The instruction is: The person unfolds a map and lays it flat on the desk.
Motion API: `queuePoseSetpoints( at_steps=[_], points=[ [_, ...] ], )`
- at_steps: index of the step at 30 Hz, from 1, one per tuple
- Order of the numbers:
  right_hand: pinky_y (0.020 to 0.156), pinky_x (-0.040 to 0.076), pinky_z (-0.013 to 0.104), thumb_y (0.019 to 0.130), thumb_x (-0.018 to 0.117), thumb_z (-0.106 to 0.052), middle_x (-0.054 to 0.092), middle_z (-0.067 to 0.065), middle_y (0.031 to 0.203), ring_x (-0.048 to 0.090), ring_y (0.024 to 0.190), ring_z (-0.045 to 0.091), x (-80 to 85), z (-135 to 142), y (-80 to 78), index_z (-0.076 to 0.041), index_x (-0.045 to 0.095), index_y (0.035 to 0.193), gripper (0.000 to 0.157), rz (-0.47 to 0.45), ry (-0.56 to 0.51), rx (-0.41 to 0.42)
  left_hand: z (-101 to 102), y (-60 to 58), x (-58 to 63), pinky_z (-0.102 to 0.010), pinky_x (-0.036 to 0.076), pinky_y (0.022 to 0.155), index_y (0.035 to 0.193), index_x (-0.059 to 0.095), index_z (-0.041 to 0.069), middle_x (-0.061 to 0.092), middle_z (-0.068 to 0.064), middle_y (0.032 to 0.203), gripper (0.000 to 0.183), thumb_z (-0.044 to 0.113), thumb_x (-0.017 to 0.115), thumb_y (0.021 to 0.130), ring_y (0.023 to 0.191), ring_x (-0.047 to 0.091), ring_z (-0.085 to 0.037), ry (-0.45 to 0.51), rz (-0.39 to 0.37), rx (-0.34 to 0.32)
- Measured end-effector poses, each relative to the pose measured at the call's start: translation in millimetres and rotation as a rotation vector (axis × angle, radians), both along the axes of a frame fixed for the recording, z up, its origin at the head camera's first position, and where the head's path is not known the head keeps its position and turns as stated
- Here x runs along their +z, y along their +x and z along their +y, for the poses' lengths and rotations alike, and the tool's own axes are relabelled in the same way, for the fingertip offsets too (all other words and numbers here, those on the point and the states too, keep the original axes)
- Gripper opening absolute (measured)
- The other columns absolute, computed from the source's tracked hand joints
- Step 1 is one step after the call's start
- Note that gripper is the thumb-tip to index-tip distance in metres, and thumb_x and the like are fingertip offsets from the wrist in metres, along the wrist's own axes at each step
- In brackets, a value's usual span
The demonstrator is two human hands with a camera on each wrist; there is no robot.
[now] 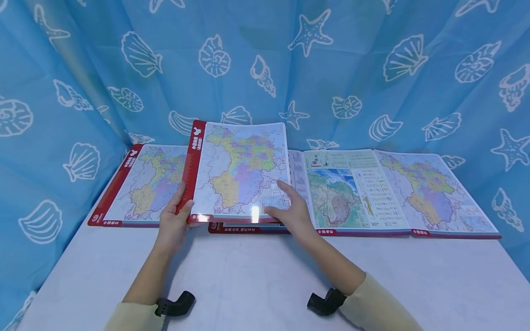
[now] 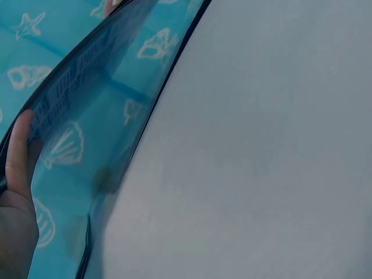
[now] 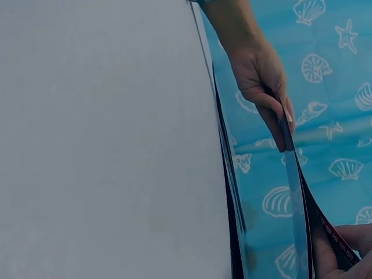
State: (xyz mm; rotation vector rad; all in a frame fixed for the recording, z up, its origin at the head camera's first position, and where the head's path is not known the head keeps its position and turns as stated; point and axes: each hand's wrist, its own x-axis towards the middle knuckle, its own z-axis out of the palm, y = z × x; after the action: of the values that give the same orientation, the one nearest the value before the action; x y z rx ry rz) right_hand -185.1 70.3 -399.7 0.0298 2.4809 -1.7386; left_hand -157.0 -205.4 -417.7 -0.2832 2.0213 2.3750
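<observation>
A flat map (image 1: 240, 170) is up off the table (image 1: 240, 280), in the middle, with its colored side facing the person. It has a red band down its left side and a thin red strip along the bottom. Two bright spots shine near its bottom edge. In the right wrist view, its edge looks like thin layers that come apart near the right hand.

The left hand (image 1: 175, 219) pinches the low left side of the map, at the red band, with the thumb in front. The right hand (image 1: 291, 214) pinches the low right corner. Its thumb and pointing finger are spread wide apart. I cannot tell how its other fingers lie.

Behind the held map, to the left, a map just like it (image 1: 145, 193) lies on the table. Part of it is covered. A dark red strip with white writing (image 1: 244, 228) peeks out under the held map. To the right lie a greenish map page (image 1: 335, 197) and a colorful map page (image 1: 434, 193), side by side and touching.

The person has pale sleeves (image 1: 378, 303) and a black thing (image 1: 175, 304) on each wrist. A blue curtain (image 1: 265, 41) with white shells and starfish hangs at the back.
</observation>
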Motion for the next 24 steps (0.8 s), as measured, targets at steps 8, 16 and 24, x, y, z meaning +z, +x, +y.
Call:
queuePoseSetpoints(
  at_steps=[8, 16, 24],
  points=[
    [0.114, 0.025, 0.048, 0.078, 0.077, -0.016, 0.035, 0.001, 0.15, 0.024, 0.142, 0.026, 0.6, 25, 1.1, -0.022, 0.041, 0.143, 0.074, -0.008, -0.007, -0.018, 25, -1.3, -4.3, -0.025, 0.056, 0.077, 0.148, 0.023, 0.04, 0.026, 0.0, 0.15, 0.062, 0.016, 0.05, 0.098, 0.12, 0.048, -0.019, 0.046, -0.007, 0.002],
    [0.116, 0.02, 0.048, 0.079, 0.077, -0.014, 0.032, 0.003, 0.152, 0.019, 0.144, 0.027, -1.7, 46, 0.9, -0.017, 0.04, 0.144, 0.075, -0.036, -0.025, -0.018, 44, -4.6, -9.9, -0.027, 0.056, 0.079, 0.151, 0.021, 0.034, 0.026, 0.0, 0.15, 0.063, 0.011, 0.049, 0.098, 0.127, 0.041, -0.022, 0.108, -0.003, -0.019],
    [0.115, 0.019, 0.052, 0.079, 0.076, -0.014, 0.028, 0.005, 0.154, 0.017, 0.143, 0.03, 0.2, 59, 1.7, -0.02, 0.041, 0.144, 0.074, -0.071, 0.004, -0.033, 58, -4.5, -17.8, -0.032, 0.057, 0.074, 0.151, 0.021, 0.033, 0.029, -0.004, 0.148, 0.063, 0.011, 0.049, 0.098, 0.124, 0.046, -0.026, 0.093, -0.017, -0.03]
  ],
)
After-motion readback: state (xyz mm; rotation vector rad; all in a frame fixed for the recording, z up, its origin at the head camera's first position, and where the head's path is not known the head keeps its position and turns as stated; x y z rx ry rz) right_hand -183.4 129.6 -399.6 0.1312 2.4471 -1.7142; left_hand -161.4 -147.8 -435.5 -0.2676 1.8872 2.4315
